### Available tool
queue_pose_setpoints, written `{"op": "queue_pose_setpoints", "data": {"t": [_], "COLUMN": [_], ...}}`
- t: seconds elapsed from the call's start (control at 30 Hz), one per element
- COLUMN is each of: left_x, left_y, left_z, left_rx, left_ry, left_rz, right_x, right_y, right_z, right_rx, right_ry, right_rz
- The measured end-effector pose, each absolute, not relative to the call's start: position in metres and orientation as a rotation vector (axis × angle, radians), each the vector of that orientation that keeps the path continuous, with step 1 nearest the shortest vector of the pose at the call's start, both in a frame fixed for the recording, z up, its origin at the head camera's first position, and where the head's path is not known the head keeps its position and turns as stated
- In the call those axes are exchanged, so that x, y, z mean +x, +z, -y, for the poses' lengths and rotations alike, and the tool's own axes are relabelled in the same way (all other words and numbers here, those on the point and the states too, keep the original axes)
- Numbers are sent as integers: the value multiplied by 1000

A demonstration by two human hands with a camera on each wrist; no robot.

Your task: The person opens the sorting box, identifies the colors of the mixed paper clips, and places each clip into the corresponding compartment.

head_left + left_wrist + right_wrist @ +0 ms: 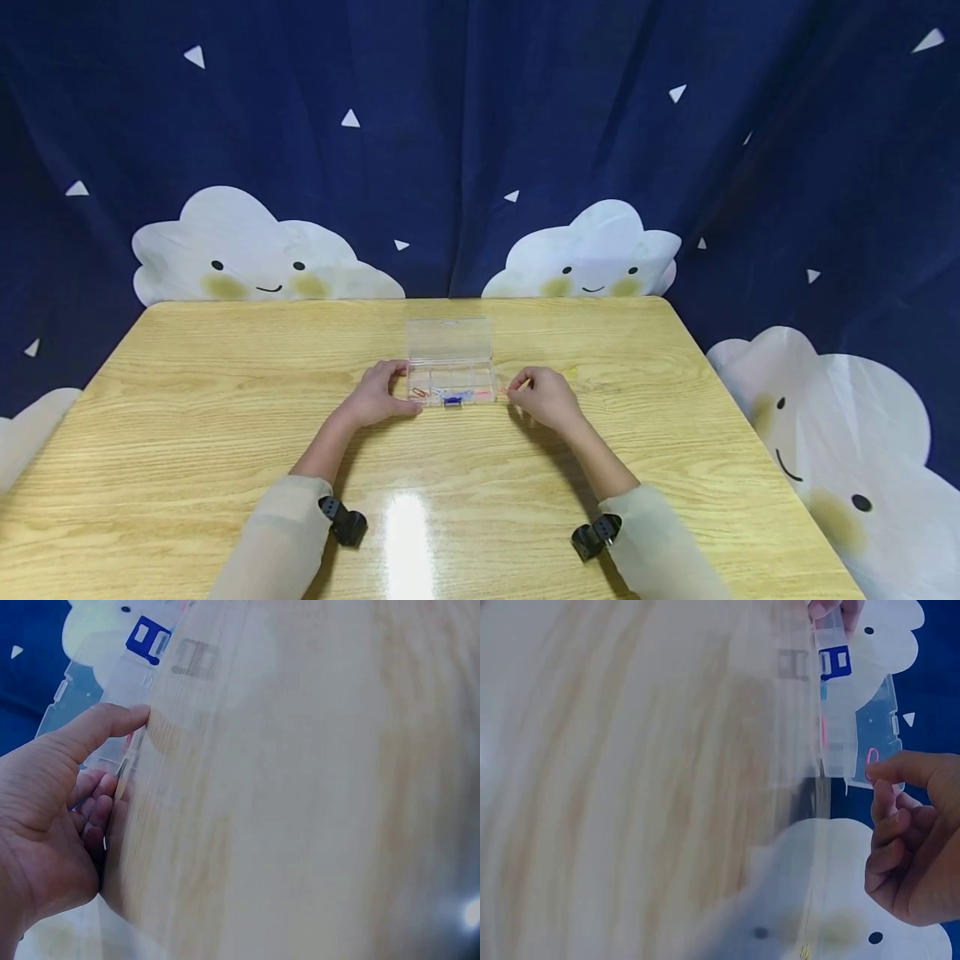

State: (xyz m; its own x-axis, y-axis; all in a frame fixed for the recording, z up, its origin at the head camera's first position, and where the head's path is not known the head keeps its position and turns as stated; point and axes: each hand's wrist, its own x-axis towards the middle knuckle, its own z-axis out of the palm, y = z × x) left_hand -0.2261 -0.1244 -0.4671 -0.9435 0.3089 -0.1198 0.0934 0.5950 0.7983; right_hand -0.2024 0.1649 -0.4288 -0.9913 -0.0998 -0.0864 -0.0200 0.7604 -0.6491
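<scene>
A clear plastic compartment box (450,375) stands on the table with its lid (450,340) raised at the back. Small paper clips (418,393) lie in its front compartments, sorted by colour: reddish at left, blue in the middle, pink at right. A blue latch (148,640) is on the front wall. My left hand (375,395) grips the box's left end, thumb at the front corner and fingers behind. Just off the right end, my right hand (546,397) pinches a pink paper clip (872,757) between thumb and forefinger, above the table.
Yellow paper clips (805,951) lie on the wooden table (225,400) to the right of the box, partly behind my right hand in the head view. A dark blue curtain (420,150) with white clouds hangs beyond the table's back edge.
</scene>
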Motion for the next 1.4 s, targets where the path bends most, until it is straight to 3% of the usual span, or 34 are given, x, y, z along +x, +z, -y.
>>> {"op": "queue_pose_setpoints", "data": {"t": [1.4], "left_x": [-227], "left_y": [-466], "left_z": [125], "left_rx": [358], "left_ry": [1277], "left_rz": [-2589], "right_x": [-212], "right_y": [-431], "right_z": [-126], "right_rx": [66], "right_ry": [-945], "right_rz": [-2881]}}
